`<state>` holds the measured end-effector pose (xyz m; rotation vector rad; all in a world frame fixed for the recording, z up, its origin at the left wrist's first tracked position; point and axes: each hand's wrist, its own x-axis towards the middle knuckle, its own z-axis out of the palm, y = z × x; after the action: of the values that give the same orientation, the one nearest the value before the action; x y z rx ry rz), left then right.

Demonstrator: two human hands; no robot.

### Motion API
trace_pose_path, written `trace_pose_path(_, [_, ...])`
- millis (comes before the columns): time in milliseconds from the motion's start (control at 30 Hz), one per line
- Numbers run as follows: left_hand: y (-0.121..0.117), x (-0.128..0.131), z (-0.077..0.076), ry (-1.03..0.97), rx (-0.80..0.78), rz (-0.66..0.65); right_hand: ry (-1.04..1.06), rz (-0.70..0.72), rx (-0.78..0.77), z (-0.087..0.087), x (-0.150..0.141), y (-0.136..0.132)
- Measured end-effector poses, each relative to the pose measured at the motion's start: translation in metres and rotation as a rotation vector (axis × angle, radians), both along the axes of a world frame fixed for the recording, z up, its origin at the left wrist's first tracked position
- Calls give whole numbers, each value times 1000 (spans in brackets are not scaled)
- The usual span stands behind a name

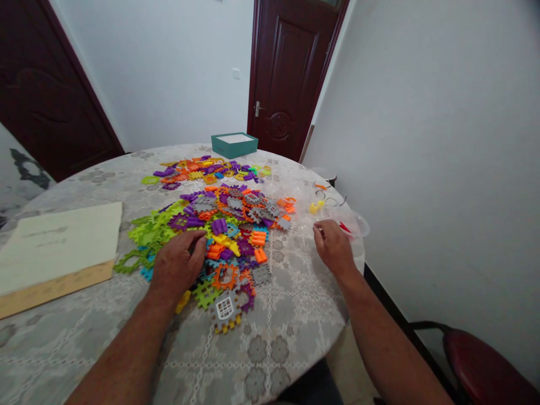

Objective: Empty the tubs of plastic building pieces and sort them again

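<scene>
A large heap of plastic building pieces (219, 226) lies on the table, with toothed plates and small connectors in orange, purple, lime, grey, yellow and blue. My left hand (177, 263) rests at the heap's near left side, fingers curled down among the pieces; whatever is in them is hidden. To the right of the heap, my right hand (334, 246) is closed with thumb and fingertips together, and I cannot make out anything in it. Just beyond it are clear plastic packaging (358, 224), a small red piece (345, 228) and yellow pieces (316, 207).
Behind the heap lies a second pile of pieces (198, 170), and a green box (234, 146) stands at the far edge. A cream sheet or folder (63, 239) lies at the left. The patterned tablecloth (291, 315) covers the round table. A dark red chair (485, 365) stands lower right.
</scene>
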<state>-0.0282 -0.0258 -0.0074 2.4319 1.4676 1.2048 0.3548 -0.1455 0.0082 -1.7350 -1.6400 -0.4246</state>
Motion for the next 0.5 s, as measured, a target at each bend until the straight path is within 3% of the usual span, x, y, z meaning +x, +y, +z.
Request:
trace_pose_path(267, [-2,-1,1,18,-3,6,12,-26,-44,-30,12,16])
trace_pose_path(500, [-4,1,2,5,-13,21,16,-8,26,-24,2,5])
